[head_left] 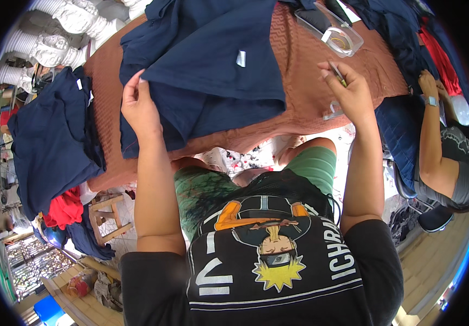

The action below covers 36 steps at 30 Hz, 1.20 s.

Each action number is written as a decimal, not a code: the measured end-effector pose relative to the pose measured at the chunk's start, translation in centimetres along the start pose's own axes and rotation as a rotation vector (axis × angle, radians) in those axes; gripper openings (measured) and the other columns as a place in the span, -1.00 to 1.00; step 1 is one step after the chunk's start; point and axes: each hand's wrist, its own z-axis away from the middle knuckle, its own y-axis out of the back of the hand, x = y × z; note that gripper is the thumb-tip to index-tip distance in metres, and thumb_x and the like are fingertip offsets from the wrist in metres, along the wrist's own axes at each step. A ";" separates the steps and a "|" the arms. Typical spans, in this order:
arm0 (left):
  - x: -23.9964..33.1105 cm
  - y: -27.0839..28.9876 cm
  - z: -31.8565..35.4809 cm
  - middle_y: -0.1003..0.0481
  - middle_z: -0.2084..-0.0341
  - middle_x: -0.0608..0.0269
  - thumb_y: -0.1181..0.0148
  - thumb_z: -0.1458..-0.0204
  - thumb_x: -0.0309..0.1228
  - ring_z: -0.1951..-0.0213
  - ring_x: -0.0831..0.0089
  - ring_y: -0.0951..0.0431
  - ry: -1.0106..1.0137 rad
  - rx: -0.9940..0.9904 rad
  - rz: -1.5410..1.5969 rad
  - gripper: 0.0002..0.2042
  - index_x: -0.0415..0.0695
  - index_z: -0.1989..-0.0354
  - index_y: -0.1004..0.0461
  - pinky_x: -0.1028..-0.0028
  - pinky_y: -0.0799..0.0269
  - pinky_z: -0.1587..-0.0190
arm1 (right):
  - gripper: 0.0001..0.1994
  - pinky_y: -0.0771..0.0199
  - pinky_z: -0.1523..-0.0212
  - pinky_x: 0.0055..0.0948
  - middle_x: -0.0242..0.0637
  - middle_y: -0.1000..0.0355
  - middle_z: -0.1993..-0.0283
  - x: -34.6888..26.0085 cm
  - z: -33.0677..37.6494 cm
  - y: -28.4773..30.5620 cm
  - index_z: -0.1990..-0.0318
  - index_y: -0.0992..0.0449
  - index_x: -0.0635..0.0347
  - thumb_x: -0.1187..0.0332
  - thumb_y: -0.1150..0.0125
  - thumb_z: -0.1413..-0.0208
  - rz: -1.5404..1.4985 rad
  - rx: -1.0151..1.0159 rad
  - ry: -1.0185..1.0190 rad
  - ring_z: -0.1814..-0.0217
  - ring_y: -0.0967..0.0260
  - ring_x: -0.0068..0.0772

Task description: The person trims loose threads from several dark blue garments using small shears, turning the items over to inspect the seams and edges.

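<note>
A navy blue garment (207, 70) lies spread on a table covered with a brown patterned cloth (305, 81). My left hand (139, 106) rests on the garment's near left edge, fingers pinching the fabric. My right hand (348, 89) hovers over the brown cloth to the right of the garment, closed on a small thin tool (337, 72) held between thumb and fingers. A small white label (241, 58) shows on the garment.
A clear plastic tray (332, 30) sits at the table's far right. A pile of navy garments (55, 141) hangs at the left over red cloth (63, 209) and a wooden stool (106, 217). Another person's arm (433, 136) works on dark fabric at the right.
</note>
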 end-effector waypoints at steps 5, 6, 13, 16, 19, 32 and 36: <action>0.2 1.8 2.0 -0.45 -0.01 0.16 -0.08 -0.02 -0.61 0.00 0.41 -0.43 -0.140 -0.137 -0.489 -0.68 -0.15 0.02 -0.48 0.45 -0.29 -0.10 | -0.69 -0.45 0.07 -0.42 -0.23 -0.52 0.11 -0.7 1.4 -3.4 0.06 -0.56 0.12 0.33 -0.33 -0.01 0.197 -0.152 0.068 0.08 -0.49 -0.35; 1.0 0.8 2.9 -0.43 -0.05 0.15 -0.09 0.02 -0.61 -0.05 0.35 -0.42 -0.182 -0.269 -0.579 -0.64 -0.12 0.00 -0.47 0.40 -0.28 -0.14 | -0.68 -0.45 0.07 -0.40 -0.23 -0.51 0.11 -0.3 1.6 -4.3 0.04 -0.55 0.10 0.34 -0.34 0.01 0.183 -0.148 0.109 0.06 -0.49 -0.33; 1.4 -5.6 6.7 -0.45 -0.05 0.29 -0.32 0.08 -0.38 -0.10 0.21 -0.39 -0.568 -0.937 -0.697 -0.59 -0.01 -0.02 -0.50 0.26 -0.28 -0.14 | -0.70 -0.46 0.14 -0.29 -0.25 -0.46 0.14 0.3 2.1 -8.0 0.17 -0.55 0.14 0.60 -0.19 0.13 0.282 -0.141 0.297 0.11 -0.46 -0.11; 0.1 -6.2 7.2 -0.55 0.11 0.32 -0.28 0.03 -0.45 0.05 0.28 -0.50 -0.379 -0.936 -0.591 -0.80 -0.07 0.19 -0.60 0.37 -0.42 0.01 | -0.71 -0.45 0.15 -0.29 -0.25 -0.46 0.18 -1.1 2.8 -6.6 0.20 -0.56 0.15 0.62 -0.17 0.14 0.271 -0.204 0.316 0.15 -0.46 -0.12; 0.6 -5.3 9.1 -0.59 0.33 0.28 -0.26 0.01 -0.50 0.25 0.30 -0.54 -0.265 -0.878 -0.296 -0.94 -0.16 0.38 -0.63 0.40 -0.47 0.19 | -0.71 -0.44 0.17 -0.30 -0.25 -0.44 0.21 -1.5 4.3 -4.4 0.20 -0.57 0.16 0.62 -0.15 0.14 0.334 -0.278 0.221 0.18 -0.46 -0.13; 6.7 -1.0 7.7 -0.60 0.34 0.15 -0.30 0.06 -0.51 0.30 0.40 -0.59 -0.132 -0.929 -0.429 -0.92 -0.25 0.41 -0.59 0.45 -0.47 0.20 | -0.69 -0.40 0.26 -0.38 -0.22 -0.39 0.34 -3.6 3.0 -2.4 0.05 -0.54 0.14 0.27 -0.29 -0.05 0.373 -0.161 0.241 0.34 -0.41 -0.26; 4.3 -4.8 9.7 -0.59 0.24 0.13 -0.33 0.05 -0.47 0.27 0.41 -0.59 -0.208 -0.804 -0.448 -0.80 -0.25 0.24 -0.58 0.49 -0.49 0.18 | -0.65 -0.42 0.25 -0.41 -0.23 -0.46 0.32 -3.1 3.0 -5.4 -0.01 -0.48 0.13 0.25 -0.27 -0.08 0.185 -0.148 0.210 0.35 -0.43 -0.31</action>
